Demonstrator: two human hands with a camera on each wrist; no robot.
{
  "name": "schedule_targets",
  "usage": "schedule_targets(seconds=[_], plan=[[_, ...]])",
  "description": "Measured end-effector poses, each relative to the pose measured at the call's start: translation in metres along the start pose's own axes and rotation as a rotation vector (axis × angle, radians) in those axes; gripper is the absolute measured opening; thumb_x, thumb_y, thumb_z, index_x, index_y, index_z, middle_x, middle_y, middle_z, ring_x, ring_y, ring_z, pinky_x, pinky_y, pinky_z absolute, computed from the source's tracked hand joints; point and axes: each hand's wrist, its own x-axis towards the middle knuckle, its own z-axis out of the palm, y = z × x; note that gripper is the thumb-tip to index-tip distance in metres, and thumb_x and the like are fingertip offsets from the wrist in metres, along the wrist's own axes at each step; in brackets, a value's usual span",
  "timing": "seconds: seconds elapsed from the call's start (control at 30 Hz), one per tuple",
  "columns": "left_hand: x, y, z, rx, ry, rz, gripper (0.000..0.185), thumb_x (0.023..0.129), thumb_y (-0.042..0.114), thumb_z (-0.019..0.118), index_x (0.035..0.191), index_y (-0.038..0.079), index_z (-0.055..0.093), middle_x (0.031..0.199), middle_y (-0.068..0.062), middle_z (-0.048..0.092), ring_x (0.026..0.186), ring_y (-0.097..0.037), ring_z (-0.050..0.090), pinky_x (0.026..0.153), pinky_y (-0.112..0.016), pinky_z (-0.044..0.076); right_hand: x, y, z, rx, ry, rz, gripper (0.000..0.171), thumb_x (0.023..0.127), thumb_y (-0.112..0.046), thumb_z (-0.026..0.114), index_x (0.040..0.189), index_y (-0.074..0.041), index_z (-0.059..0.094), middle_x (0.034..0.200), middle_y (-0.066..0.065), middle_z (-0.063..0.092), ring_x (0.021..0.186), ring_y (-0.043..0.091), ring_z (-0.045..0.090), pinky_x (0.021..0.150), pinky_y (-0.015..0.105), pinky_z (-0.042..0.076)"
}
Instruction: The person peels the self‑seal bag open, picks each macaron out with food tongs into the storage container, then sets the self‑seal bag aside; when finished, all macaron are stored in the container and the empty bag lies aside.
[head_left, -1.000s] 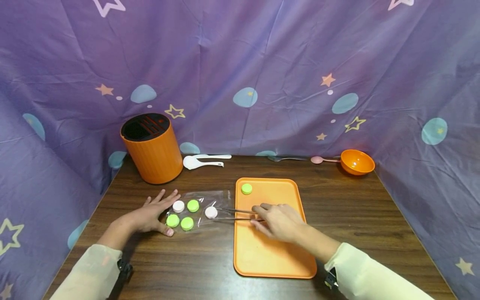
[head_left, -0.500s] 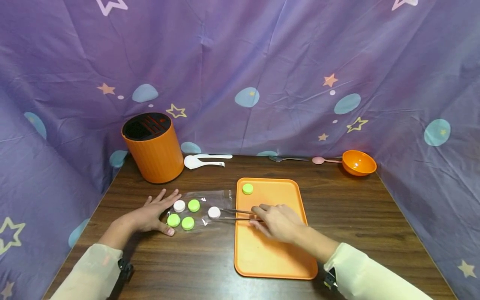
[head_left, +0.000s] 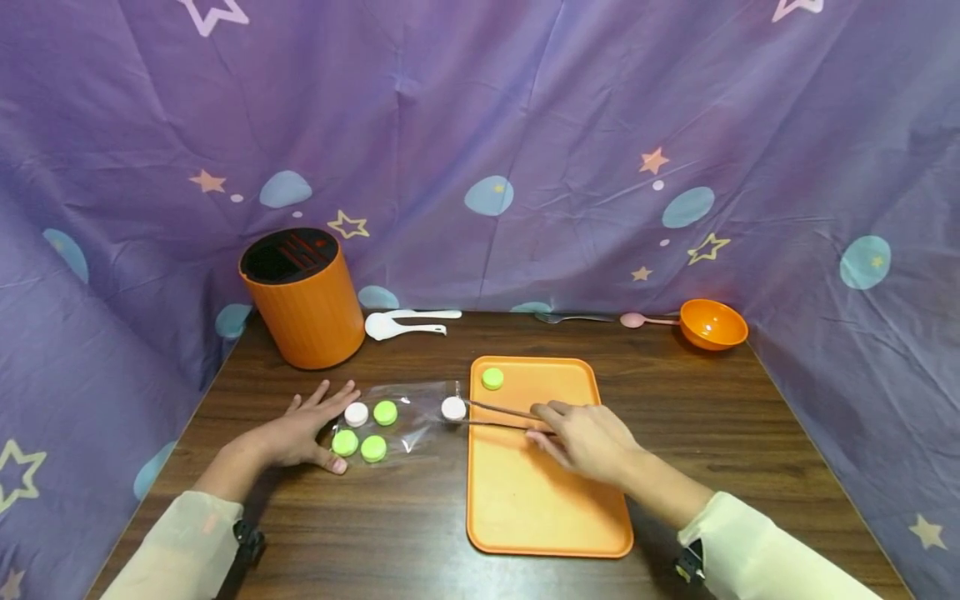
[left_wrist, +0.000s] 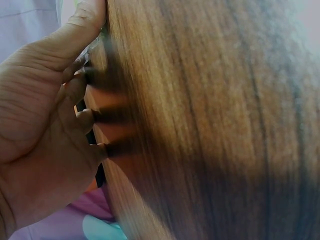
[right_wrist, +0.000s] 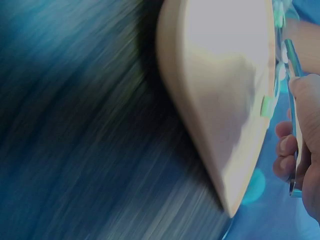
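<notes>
Head view: right hand grips thin metal tweezers, fingers curled round the handle end, over the flat orange plastic tray. Tweezer tips pinch a small white round cap, which sits at the tray's left edge, just over the right end of the clear plastic bag. Left hand lies flat on the dark wooden table, fingers straight and spread, fingertips on the bag's left end. By that hand on the bag: one more white cap and three green round caps. A lone green cap sits at the tray's far left corner. Far left: orange cylindrical holder, white plastic spoons right of it. Far right: orange bowl, pink spoon and metal fork beside it.

Left wrist view: blurred; palm and straight fingers against the table.

Right wrist view: heavy blur; curled fingers round the tweezers, tray edge-on.
</notes>
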Motion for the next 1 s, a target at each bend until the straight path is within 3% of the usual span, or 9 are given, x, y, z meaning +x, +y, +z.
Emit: schedule_targets(seconds=[0.23, 0.5, 0.77, 1.0], plan=[[0.0, -0.008, 0.002, -0.005, 0.013, 0.048, 0.127, 0.078, 0.053, 0.092, 0.177, 0.012, 0.024, 0.185, -0.024, 0.007, 0.166, -0.062, -0.009, 0.123, -0.088, -0.01, -0.02, 0.024, -0.003, -0.013, 0.02, 0.066, 0.036, 0.097, -0.038, 0.085, 0.12, -0.012, 0.074, 0.093, 0.003, 0.08, 0.058, 0.019, 0.069, 0.047, 0.038, 0.054], [-0.001, -0.001, 0.003, 0.014, 0.012, 0.015, 0.123, 0.081, 0.039, 0.095, 0.177, 0.008, 0.023, 0.185, -0.023, 0.006, 0.167, -0.06, -0.009, 0.126, -0.086, -0.008, -0.039, 0.051, -0.005, -0.01, 0.008, 0.173, 0.032, 0.098, -0.033, 0.084, 0.118, -0.011, 0.073, 0.093, 0.006, 0.078, 0.061, 0.023, 0.069, 0.05, 0.044, 0.057], [0.0, -0.001, 0.003, 0.018, 0.009, 0.003, 0.123, 0.081, 0.038, 0.095, 0.177, 0.009, 0.023, 0.185, -0.023, 0.007, 0.168, -0.06, -0.008, 0.126, -0.086, -0.008, -0.043, 0.063, 0.003, -0.024, 0.0, 0.198, 0.029, 0.099, -0.032, 0.081, 0.113, -0.009, 0.072, 0.088, 0.007, 0.076, 0.062, 0.027, 0.069, 0.051, 0.047, 0.057], [0.002, -0.008, 0.003, 0.002, 0.018, 0.038, 0.124, 0.08, 0.046, 0.093, 0.177, 0.01, 0.024, 0.185, -0.024, 0.007, 0.167, -0.061, -0.009, 0.124, -0.088, -0.009, -0.042, 0.065, 0.008, -0.013, -0.043, 0.214, 0.031, 0.099, -0.033, 0.081, 0.116, -0.009, 0.072, 0.091, 0.009, 0.078, 0.065, 0.027, 0.071, 0.054, 0.047, 0.059]])
